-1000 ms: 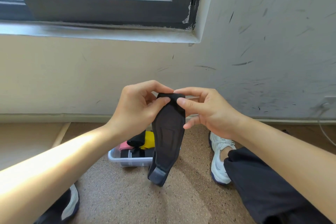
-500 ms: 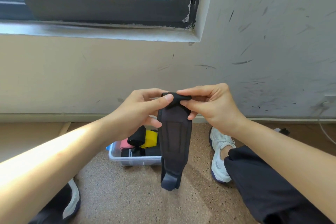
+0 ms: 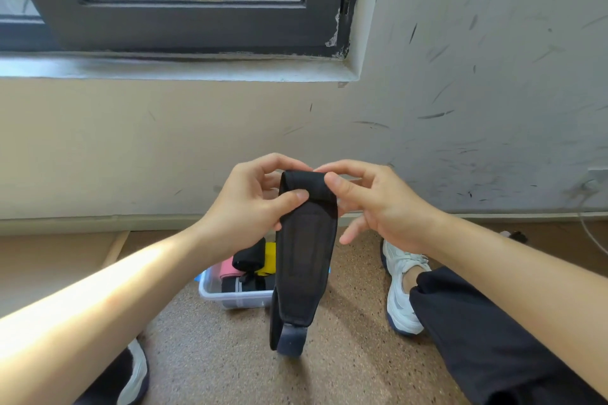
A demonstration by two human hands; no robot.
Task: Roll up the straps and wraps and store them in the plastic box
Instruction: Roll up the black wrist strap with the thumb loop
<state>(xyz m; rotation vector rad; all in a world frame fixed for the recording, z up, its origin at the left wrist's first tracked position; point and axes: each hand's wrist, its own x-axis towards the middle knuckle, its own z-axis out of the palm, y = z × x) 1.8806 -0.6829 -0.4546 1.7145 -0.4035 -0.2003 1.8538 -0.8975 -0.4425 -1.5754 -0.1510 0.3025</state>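
- The left hand (image 3: 250, 207) pinches the rolled top of the black wrap (image 3: 304, 260), with its thumb pressed on the front. The right hand (image 3: 378, 204) pinches the same roll at its right end, its lower fingers hanging loose.
- Only the top looks rolled. The rest hangs free above the floor (image 3: 230, 355), in front of the plastic box (image 3: 230, 301).
- The box already holds a pink roll (image 3: 228, 268), a black roll (image 3: 248, 255) and a yellow roll (image 3: 270, 256). I'd judge the job well along, with this wrap left to finish and store.

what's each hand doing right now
Left hand: pinching the rolled top of the black wrap.
Right hand: pinching the same roll with thumb and forefinger, other fingers loose.
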